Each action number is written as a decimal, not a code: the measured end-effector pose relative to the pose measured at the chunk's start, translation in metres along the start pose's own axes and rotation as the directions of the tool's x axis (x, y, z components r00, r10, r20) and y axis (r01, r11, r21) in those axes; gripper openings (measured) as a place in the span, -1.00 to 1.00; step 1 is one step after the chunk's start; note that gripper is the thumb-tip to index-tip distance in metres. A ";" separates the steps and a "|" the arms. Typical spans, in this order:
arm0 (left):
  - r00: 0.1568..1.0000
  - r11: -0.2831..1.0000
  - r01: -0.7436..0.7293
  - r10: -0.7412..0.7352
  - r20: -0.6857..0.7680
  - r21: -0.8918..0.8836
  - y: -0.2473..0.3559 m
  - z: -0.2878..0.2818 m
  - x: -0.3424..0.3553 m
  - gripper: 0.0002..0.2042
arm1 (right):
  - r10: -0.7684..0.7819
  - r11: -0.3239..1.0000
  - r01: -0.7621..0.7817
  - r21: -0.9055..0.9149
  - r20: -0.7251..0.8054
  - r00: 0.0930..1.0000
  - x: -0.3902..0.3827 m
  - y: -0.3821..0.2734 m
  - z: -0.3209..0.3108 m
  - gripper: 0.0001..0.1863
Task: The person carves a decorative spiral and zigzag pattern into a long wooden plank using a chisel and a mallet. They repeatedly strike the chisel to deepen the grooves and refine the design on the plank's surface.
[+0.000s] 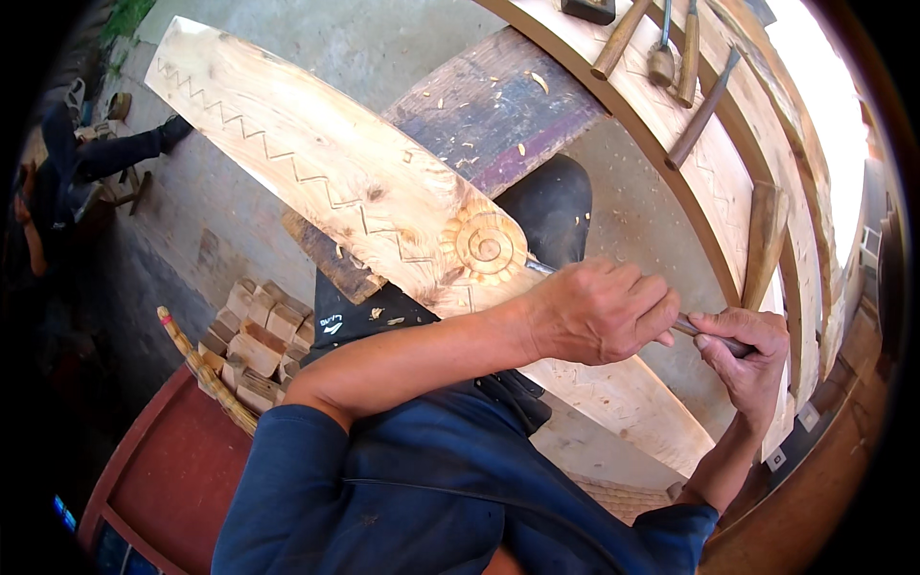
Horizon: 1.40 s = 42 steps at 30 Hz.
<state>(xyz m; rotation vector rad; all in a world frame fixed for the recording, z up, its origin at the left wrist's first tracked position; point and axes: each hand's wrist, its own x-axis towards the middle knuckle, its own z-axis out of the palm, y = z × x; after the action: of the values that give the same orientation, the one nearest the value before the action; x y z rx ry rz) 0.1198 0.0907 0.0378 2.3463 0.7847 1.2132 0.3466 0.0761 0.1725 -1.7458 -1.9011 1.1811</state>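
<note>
A long pale wooden board (pixel 278 134) lies diagonally across my lap, marked with a zigzag line and bearing a carved spiral rosette (pixel 487 247). A chisel's steel blade (pixel 539 266) meets the rosette's right side. My left hand (pixel 604 311) is closed around the chisel's front part, hiding much of it, with my forearm crossing over the board. My right hand (pixel 746 356) grips the dark handle (pixel 695 328) at the back, thumb and fingers wrapped on it. Beneath the board is a weathered plank (pixel 479 105) scattered with shavings.
Curved timbers (pixel 719 192) on the right hold several tools (pixel 701 120) and a mallet-like wooden piece (pixel 765 244). Wood blocks (pixel 259 347) and a straw broom (pixel 196 359) lie left, beside a red board (pixel 168 441). Another person (pixel 96 158) sits at the far left.
</note>
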 end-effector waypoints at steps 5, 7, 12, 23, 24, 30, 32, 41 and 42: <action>0.999 0.999 0.038 -0.038 0.000 0.014 0.001 0.000 0.001 -0.68 | -0.033 0.999 0.033 0.001 0.023 0.999 0.008 0.004 -0.002 -0.72; 0.998 0.998 0.060 -0.060 0.000 0.019 0.002 0.003 0.001 -0.71 | -0.036 0.999 0.036 0.010 0.047 0.998 0.011 0.005 -0.005 -0.73; 0.996 0.996 0.092 -0.092 0.000 0.005 0.001 0.003 0.003 -0.72 | -0.074 0.997 0.073 0.022 0.071 0.995 0.019 0.009 -0.009 -0.74; 0.989 0.989 0.145 -0.145 0.014 -0.001 0.002 0.008 -0.001 -0.71 | -0.102 0.991 0.094 0.097 0.080 0.992 0.022 0.028 0.005 -0.75; 0.987 0.987 0.161 -0.161 0.010 0.001 0.001 0.005 -0.001 -0.71 | -0.111 0.990 0.104 0.093 0.074 0.991 0.026 0.028 0.007 -0.75; 0.990 0.988 0.138 -0.139 0.013 0.065 0.001 0.001 0.000 -0.68 | -0.141 0.987 0.136 0.082 0.069 0.988 0.029 0.022 0.007 -0.76; 0.997 0.992 0.072 -0.072 -0.010 0.100 0.002 -0.002 -0.002 -0.70 | -0.171 0.984 0.169 0.054 0.031 0.985 0.022 0.017 0.011 -0.75; 0.984 0.979 -0.180 0.181 0.001 0.100 0.006 0.003 -0.009 -0.64 | -0.002 0.995 0.001 0.099 0.005 1.000 -0.032 0.023 0.011 -0.71; 0.984 0.979 -0.179 0.178 0.013 0.095 0.006 0.003 -0.009 -0.64 | 0.034 0.992 -0.033 0.120 -0.003 0.999 -0.035 0.023 0.013 -0.71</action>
<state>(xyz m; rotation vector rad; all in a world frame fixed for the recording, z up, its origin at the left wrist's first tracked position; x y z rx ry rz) 0.1195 0.0799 0.0338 2.5435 0.6555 1.2668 0.3609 0.0370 0.1578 -1.7211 -1.7660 1.2743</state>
